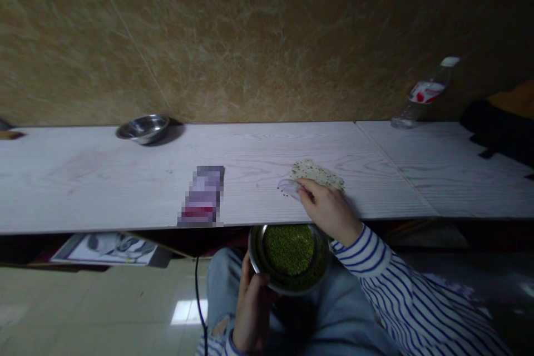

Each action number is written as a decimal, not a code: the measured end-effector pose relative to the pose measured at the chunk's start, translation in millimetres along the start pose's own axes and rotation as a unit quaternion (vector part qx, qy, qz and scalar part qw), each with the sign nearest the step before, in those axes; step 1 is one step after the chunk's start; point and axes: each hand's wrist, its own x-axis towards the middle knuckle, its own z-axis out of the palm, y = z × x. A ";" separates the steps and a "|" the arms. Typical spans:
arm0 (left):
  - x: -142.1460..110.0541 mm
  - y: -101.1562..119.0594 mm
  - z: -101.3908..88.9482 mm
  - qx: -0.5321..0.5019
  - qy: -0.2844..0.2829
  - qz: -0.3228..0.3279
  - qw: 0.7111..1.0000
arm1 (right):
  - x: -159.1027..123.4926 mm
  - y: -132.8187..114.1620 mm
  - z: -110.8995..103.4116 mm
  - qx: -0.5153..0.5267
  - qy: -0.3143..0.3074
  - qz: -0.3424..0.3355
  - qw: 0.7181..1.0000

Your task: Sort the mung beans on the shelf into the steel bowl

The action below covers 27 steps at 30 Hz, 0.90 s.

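Observation:
My left hand (254, 311) grips the near-left rim of a steel bowl (256, 256), thumb over the edge. Green mung beans (290, 250) fill much of this bowl, which I hold above my lap, just under the table's front edge. On the table, my right hand (327, 206) is closed on a thin, clear, rounded plastic piece (287, 187); its exact kind is unclear. Just behind those fingers lies a spread of pale grains mixed with green beans (315, 172), partly covered by the hand. A few loose dark beans lie beside the plastic piece.
Another steel bowl (144, 129) stands at the back left, by the wall. A pixelated flat rectangle (202, 194) lies near the front edge. A capped plastic bottle (425, 93) and dark cloth (500, 122) are at right. A black cable (200, 289) hangs below the table.

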 end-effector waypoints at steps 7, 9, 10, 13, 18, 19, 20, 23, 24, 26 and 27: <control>0.7 11.7 -9.7 0.009 0.024 0.043 0.999 | 11.2 -9.3 3.7 -0.086 -0.003 -0.041 0.995; 0.2 15.3 -12.0 0.014 0.031 0.044 0.998 | 12.6 -13.1 5.7 -0.105 -0.013 -0.059 0.993; 0.2 16.8 -13.2 0.014 0.035 0.044 0.998 | 12.0 -14.5 6.0 -0.107 -0.017 -0.068 0.992; 1.1 19.7 -16.0 0.010 0.036 0.051 0.998 | 5.5 -16.8 3.4 -0.092 -0.029 -0.089 0.991; 5.0 19.3 -16.0 0.011 0.064 0.072 0.995 | -12.4 -16.4 -8.0 -0.044 -0.067 -0.132 0.988; 5.7 18.8 -15.5 0.011 0.065 0.072 0.995 | -15.0 -16.2 -9.7 -0.037 -0.073 -0.137 0.987; 6.2 18.1 -14.9 0.011 0.065 0.071 0.995 | -16.7 -16.0 -10.7 -0.033 -0.075 -0.138 0.987; 6.5 16.1 -13.8 0.015 0.071 0.061 0.995 | -17.6 -17.3 -9.4 -0.035 -0.059 -0.126 0.990; 6.1 15.7 -13.5 0.016 0.072 0.060 0.996 | -17.1 -18.6 -7.7 -0.041 -0.051 -0.122 0.990; 4.8 15.7 -13.0 0.017 0.069 0.062 0.996 | -16.9 -22.8 -3.6 -0.055 -0.041 -0.121 0.990; 3.9 16.0 -12.8 0.018 0.067 0.064 0.996 | -17.7 -25.5 -1.8 -0.059 -0.041 -0.125 0.990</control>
